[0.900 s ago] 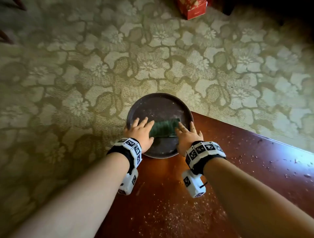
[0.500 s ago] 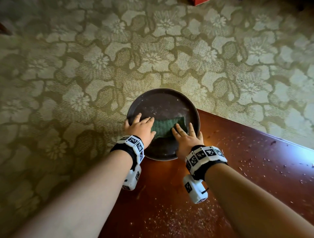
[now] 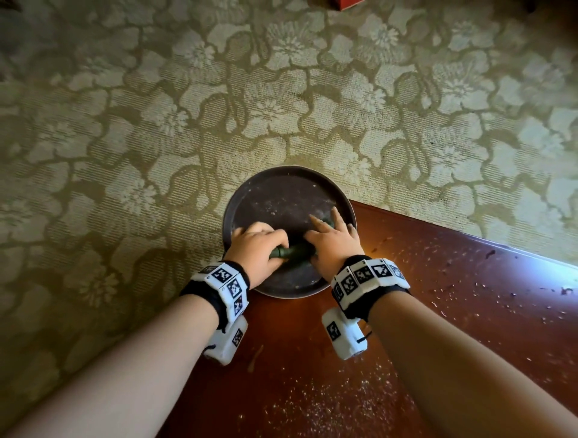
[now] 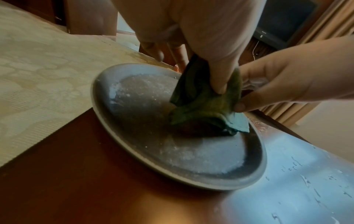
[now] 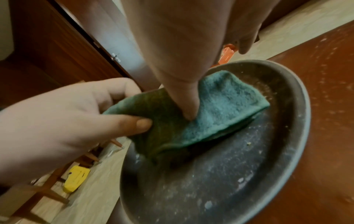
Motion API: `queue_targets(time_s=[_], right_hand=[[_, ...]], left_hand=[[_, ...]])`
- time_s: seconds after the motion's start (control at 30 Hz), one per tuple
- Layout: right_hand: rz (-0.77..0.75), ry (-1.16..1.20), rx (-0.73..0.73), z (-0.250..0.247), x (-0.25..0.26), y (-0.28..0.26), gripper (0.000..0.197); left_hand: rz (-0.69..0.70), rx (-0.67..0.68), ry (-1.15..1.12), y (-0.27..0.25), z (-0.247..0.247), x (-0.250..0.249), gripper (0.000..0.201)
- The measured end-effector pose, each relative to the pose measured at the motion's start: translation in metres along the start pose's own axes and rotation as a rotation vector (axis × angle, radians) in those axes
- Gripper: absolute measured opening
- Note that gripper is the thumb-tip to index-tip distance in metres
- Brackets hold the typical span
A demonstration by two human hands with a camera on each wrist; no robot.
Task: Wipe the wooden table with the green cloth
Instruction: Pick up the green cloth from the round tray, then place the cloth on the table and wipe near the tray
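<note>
The green cloth (image 3: 294, 251) is bunched up over the dark round tray (image 3: 281, 170), which sits on the corner of the red-brown wooden table (image 3: 438, 312). My left hand (image 3: 259, 244) grips the cloth's left end, with its thumb and fingers curled round it. My right hand (image 3: 331, 237) holds the right end. In the right wrist view the right thumb (image 5: 189, 109) digs into the cloth (image 5: 226, 106) while the left hand (image 5: 76, 121) pinches its edge. The left wrist view shows the cloth (image 4: 206, 104) raised off the tray's floor (image 4: 145, 136).
Crumbs and specks (image 3: 312, 406) are scattered over the tabletop and the tray's floor. A flowered carpet (image 3: 156, 125) spreads past the table's edges. A red box (image 3: 344, 2) is at the top edge. A yellow object (image 5: 76, 178) lies on the floor by wooden legs.
Earlier both hands lay flat on the cloth, which was spread in the tray. Now their fingers have closed on it and gathered it into a bunch between them.
</note>
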State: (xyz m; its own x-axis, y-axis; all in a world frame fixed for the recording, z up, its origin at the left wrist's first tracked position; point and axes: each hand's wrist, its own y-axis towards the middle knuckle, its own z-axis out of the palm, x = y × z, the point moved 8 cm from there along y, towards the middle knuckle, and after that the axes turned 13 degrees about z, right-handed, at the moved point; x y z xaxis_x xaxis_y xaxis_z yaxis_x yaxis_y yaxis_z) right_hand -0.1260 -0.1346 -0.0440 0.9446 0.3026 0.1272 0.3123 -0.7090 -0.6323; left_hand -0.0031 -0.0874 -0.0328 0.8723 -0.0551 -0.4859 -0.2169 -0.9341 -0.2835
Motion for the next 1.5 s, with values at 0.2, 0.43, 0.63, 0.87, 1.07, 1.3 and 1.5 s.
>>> queue_targets(time_s=[0.2,0.43,0.63,0.87,1.07,1.3,1.5], right_hand=[[0.014,0.165,0.033,-0.011,-0.043,-0.028,0.011],[0.205,0.516,-0.026,-0.014,-0.138,-0.059,0.013],[0.399,0.521,-0.048,0.006,-0.216,-0.061,0.014],[0.516,0.417,-0.132,0.021,-0.246,-0.047,0.053],[0.081,0.048,-0.03,0.044,-0.179,-0.055,0.066],[0.187,0.073,0.024,0.067,-0.189,-0.027,0.074],[0.374,0.291,-0.006,0.038,-0.191,0.012,0.083]], left_hand=[[-0.033,-0.007,-0.116,-0.004,-0.006,-0.013,0.021],[-0.082,0.04,-0.186,0.038,0.013,-0.08,0.023],[-0.121,0.106,-0.085,0.076,0.054,-0.131,0.046],[-0.06,0.066,0.015,0.091,0.067,-0.132,0.07],[0.002,0.248,0.209,0.061,0.083,-0.096,0.074],[-0.058,0.38,0.267,0.031,0.094,-0.056,0.078],[-0.084,0.43,0.238,0.03,0.098,-0.047,0.085]])
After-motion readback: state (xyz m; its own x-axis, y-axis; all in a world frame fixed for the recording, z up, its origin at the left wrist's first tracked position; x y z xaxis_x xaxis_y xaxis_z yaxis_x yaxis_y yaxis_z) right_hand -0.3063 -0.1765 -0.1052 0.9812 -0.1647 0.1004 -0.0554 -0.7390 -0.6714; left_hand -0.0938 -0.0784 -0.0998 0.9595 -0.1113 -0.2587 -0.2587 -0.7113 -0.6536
